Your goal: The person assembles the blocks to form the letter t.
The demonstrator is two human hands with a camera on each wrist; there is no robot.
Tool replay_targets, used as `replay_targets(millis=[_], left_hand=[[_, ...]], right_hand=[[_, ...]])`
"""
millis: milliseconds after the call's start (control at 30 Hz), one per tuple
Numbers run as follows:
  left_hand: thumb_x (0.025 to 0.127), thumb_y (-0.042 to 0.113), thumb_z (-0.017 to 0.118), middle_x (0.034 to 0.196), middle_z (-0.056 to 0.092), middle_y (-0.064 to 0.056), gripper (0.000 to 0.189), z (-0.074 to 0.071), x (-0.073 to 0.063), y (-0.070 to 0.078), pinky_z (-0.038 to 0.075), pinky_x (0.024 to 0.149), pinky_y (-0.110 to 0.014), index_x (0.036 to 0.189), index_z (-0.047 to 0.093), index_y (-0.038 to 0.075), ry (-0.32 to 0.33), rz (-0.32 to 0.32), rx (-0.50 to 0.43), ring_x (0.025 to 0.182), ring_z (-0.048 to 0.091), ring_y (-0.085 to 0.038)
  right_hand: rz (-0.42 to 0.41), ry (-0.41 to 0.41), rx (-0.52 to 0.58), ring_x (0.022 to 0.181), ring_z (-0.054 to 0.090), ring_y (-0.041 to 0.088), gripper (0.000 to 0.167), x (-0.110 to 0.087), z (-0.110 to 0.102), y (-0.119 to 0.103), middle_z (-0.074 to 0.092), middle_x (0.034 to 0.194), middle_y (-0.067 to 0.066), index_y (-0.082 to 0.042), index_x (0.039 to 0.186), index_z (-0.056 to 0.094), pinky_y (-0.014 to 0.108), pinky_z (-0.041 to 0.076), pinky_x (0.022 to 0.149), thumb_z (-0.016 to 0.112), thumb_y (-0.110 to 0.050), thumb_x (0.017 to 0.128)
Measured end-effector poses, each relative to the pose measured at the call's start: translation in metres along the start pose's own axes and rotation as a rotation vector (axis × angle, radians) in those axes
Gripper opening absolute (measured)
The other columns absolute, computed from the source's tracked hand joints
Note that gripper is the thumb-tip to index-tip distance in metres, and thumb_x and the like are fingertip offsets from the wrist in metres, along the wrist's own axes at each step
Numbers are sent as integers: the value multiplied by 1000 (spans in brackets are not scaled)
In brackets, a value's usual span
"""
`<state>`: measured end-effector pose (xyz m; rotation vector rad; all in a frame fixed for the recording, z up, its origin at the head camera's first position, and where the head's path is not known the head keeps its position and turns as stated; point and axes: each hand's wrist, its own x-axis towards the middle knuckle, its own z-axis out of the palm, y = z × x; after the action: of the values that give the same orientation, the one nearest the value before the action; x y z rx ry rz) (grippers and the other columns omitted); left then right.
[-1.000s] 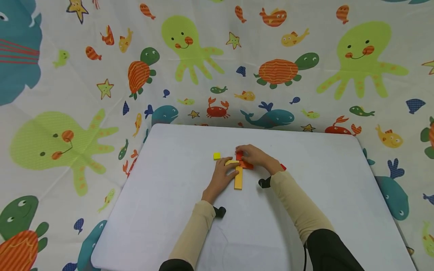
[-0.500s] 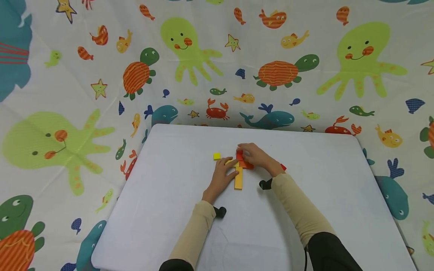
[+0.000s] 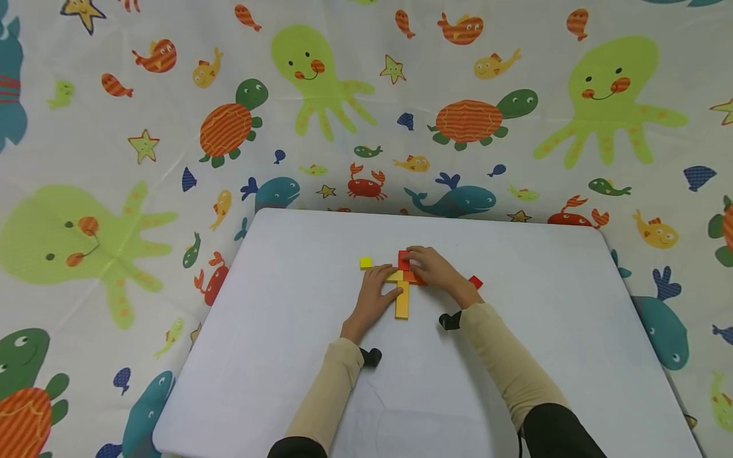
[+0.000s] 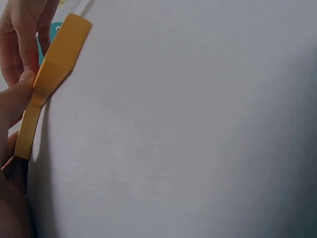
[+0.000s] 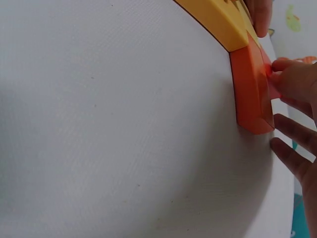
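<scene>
Left hand grasps a yellow block; right hand, fingers loose, touches a red block.

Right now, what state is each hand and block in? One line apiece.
left hand, touching the long amber block; grip unclear
right hand, touching the larger red block; grip unclear
long amber block, lying down, touching the short yellow block
short yellow block, partly covered by left hand
orange block, end against short yellow block
larger red block, apparently against orange block
yellow cube, apart
small red block, apart
</scene>
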<state>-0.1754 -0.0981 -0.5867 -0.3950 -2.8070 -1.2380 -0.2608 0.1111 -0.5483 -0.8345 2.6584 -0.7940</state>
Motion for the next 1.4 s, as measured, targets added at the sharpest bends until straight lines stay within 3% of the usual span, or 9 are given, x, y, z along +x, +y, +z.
replay_targets(millis=[533, 1033, 1400], left_hand=[[100, 31, 71, 156, 53, -10, 52, -12, -8, -10, 36, 124, -51, 146, 58, 11, -30, 20, -2, 147, 40, -32], [101, 30, 70, 156, 52, -11, 51, -17, -13, -13, 36, 124, -52, 147, 58, 11, -40, 34, -10, 147, 40, -32], [100, 29, 69, 156, 52, -10, 52, -19, -14, -12, 34, 125, -51, 147, 58, 11, -54, 24, -26, 148, 38, -32]], right_hand=[[15, 37, -11, 146, 45, 42, 40, -5, 13, -18, 49, 159, 18, -11, 143, 63, 60, 38, 120, 63, -13, 103], [12, 52, 32, 149, 42, 40, 46, -15, 23, -19, 44, 164, 14, -14, 148, 58, 58, 39, 120, 64, -20, 104], [-17, 54, 45, 145, 44, 40, 42, -16, 25, -17, 45, 163, 14, -12, 144, 62, 58, 40, 120, 67, -20, 103]])
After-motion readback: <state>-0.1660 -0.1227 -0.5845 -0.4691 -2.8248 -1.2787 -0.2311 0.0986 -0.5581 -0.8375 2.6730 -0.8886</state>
